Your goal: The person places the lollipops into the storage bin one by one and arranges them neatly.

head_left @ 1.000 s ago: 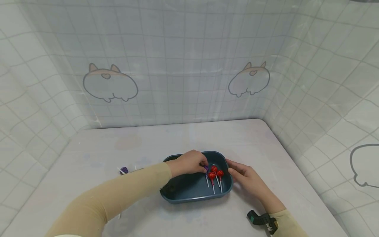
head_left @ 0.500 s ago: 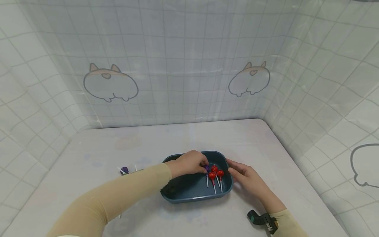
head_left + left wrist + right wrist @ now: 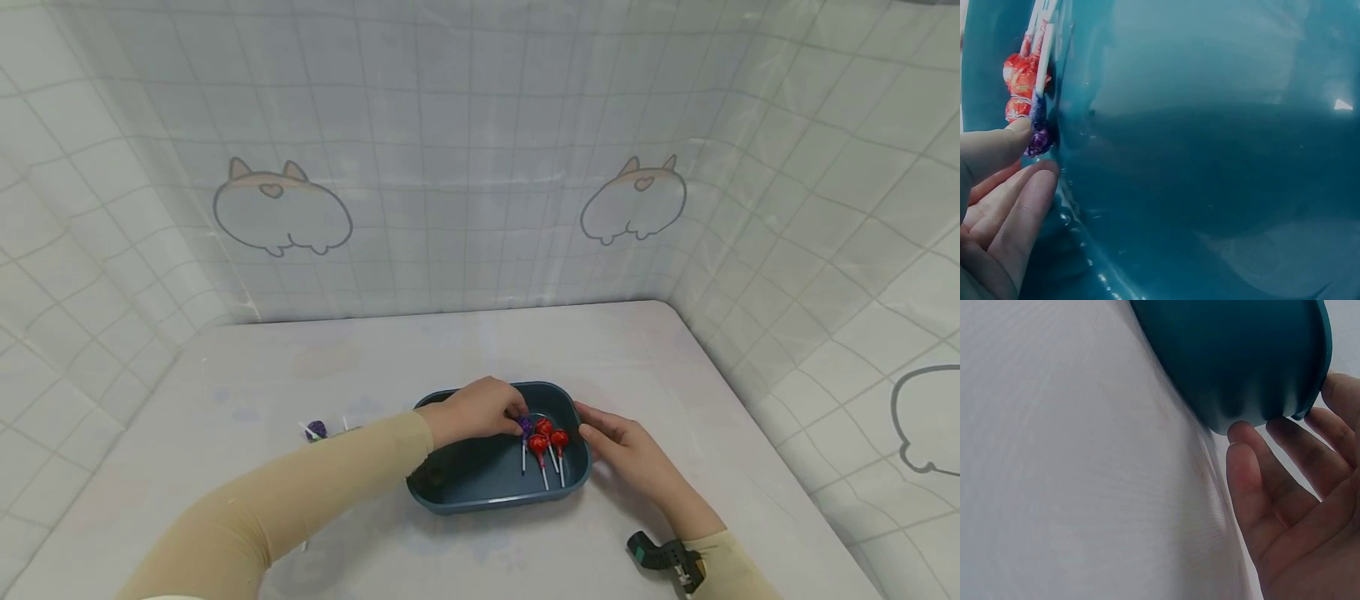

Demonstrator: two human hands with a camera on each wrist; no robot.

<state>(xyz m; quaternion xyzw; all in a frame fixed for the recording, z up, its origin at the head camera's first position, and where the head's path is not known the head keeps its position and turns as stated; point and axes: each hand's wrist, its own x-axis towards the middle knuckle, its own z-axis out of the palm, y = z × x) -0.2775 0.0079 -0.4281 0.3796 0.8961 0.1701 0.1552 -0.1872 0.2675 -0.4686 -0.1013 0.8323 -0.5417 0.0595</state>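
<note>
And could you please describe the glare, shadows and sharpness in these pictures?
Head view: soft, even light, faint shadows on the table beside the tray; left wrist view: pale glare inside the tray, a small bright spot at right, and lollipops slightly soft; right wrist view: right hand rather dim, table pale with little detail.

Head view: I log the tray [image 3: 495, 503] on the table [image 3: 600, 358], lower centre of frame. Three lollipops [image 3: 542, 438] lie inside, at its right end; a fourth lollipop [image 3: 524, 427] sits just left of them, between the left hand's [image 3: 480, 410] thumb and fingers. Right hand [image 3: 630, 454]: outside, against the tray's right end. Another lollipop [image 3: 316, 430]: on the table, lower left.
</note>
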